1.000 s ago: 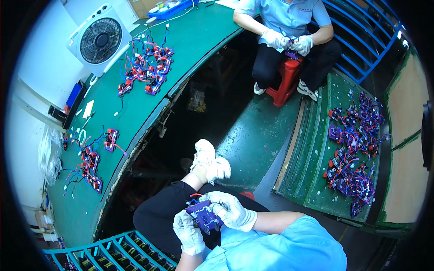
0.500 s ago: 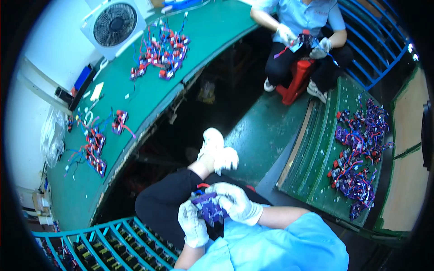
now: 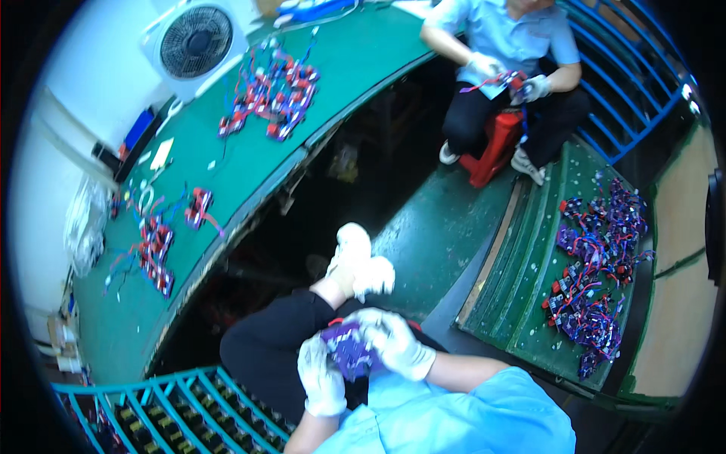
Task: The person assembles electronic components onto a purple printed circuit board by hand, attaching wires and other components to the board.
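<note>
Over my lap I hold a purple circuit board (image 3: 350,352) with small parts on it and a bit of red wire at its top edge. My left hand (image 3: 321,378), in a white glove, is closed on the board's left edge. The white-gloved right hand (image 3: 398,346) grips its upper right side; some of those fingertips are hidden behind one another. The board is tilted, its broad purple face turned up toward me.
Wired boards lie in heaps on the green table (image 3: 249,174) at left and the green bench (image 3: 522,318) at right. A fan (image 3: 198,41) stands at the back. Across, a co-worker on a red stool (image 3: 491,147) handles a similar board. A teal rack (image 3: 178,412) is at lower left.
The board in my hands has turned slightly, showing more of its face, and both hands have shifted a little. The co-worker's hands and wired board have moved too.
</note>
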Motion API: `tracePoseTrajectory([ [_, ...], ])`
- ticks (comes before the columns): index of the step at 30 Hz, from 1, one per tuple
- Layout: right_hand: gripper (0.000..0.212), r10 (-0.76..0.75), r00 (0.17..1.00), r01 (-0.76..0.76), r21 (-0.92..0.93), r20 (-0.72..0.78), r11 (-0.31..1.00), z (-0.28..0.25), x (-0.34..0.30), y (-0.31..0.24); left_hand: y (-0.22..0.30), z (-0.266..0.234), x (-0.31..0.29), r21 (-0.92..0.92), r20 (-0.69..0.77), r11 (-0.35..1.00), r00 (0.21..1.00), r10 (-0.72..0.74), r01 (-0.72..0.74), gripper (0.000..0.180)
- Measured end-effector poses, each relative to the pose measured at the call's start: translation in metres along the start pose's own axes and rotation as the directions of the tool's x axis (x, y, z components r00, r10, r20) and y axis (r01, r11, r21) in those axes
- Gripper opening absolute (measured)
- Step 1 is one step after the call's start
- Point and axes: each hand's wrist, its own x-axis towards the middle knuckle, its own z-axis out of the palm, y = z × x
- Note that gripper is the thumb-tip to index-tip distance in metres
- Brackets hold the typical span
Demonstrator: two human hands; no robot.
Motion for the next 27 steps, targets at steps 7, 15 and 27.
tracePoseTrajectory([
  [7, 0.025, 0.222, 0.94, -0.175, 0.191, -0.261, 0.966, -0.015, 0.015, -0.021, 0.011, 0.011, 0.035, 0.442, 0.233, 0.661, 0.789, 0.568, -0.606, 0.037],
  [15, 0.031, 0.266, 0.918, -0.237, 0.132, -0.294, 0.963, -0.013, 0.01, -0.014, -0.019, 0.012, 0.019, 0.016, 0.057, 0.998, 0.997, 0.053, -0.054, 0.042],
  [27, 0.038, 0.266, 0.94, -0.296, -0.128, -0.212, 0.947, 0.0, 0.012, -0.022, 0.006, 0.011, 0.031, -0.711, 0.223, 0.509, 0.843, -0.49, 0.485, 0.032],
])
